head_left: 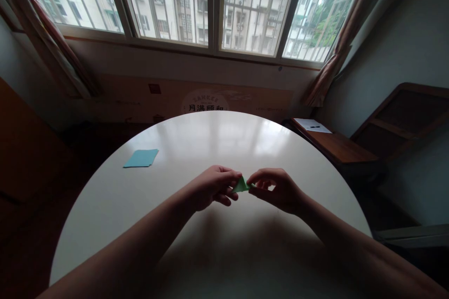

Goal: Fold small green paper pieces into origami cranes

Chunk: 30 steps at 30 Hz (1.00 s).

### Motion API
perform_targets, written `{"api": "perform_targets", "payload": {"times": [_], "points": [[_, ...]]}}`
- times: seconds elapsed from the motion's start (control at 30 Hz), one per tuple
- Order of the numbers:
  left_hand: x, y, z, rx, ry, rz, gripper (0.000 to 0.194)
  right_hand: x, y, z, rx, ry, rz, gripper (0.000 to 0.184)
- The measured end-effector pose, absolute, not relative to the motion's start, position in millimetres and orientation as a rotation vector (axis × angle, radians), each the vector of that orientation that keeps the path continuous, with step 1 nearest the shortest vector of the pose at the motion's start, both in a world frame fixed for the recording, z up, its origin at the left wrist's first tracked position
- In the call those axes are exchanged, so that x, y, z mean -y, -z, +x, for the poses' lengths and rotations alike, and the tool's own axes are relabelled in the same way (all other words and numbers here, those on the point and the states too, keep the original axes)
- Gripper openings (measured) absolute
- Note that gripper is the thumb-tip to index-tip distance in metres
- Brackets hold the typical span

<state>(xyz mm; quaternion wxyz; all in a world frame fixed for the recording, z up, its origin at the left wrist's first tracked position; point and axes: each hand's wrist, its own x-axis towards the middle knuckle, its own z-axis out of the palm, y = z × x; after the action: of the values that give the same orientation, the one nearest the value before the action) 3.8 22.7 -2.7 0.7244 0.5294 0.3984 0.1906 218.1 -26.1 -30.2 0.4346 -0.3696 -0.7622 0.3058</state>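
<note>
A small piece of folded green paper is held between my two hands, above the middle of the white round table. My left hand pinches its left side, thumb on top and the other fingers partly curled below. On the right, my right hand pinches the paper's narrow end between thumb and forefinger. The paper has a pointed, triangular part standing up near the left fingertips. Part of it is hidden behind the fingers.
A stack of light blue square paper lies on the table's left side. Beyond the right edge stands a wooden chair or stool bearing white paper and a dark pen. A long printed box is under the barred window.
</note>
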Motion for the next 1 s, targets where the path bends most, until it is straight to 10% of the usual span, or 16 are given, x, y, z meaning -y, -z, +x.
{"api": "perform_targets", "payload": {"times": [1.0], "points": [[-23.3, 3.4, 7.9, -0.940, -0.471, 1.382, 0.021, 23.7, 29.3, 217.3, 1.588, -1.408, -0.940, 0.028]]}}
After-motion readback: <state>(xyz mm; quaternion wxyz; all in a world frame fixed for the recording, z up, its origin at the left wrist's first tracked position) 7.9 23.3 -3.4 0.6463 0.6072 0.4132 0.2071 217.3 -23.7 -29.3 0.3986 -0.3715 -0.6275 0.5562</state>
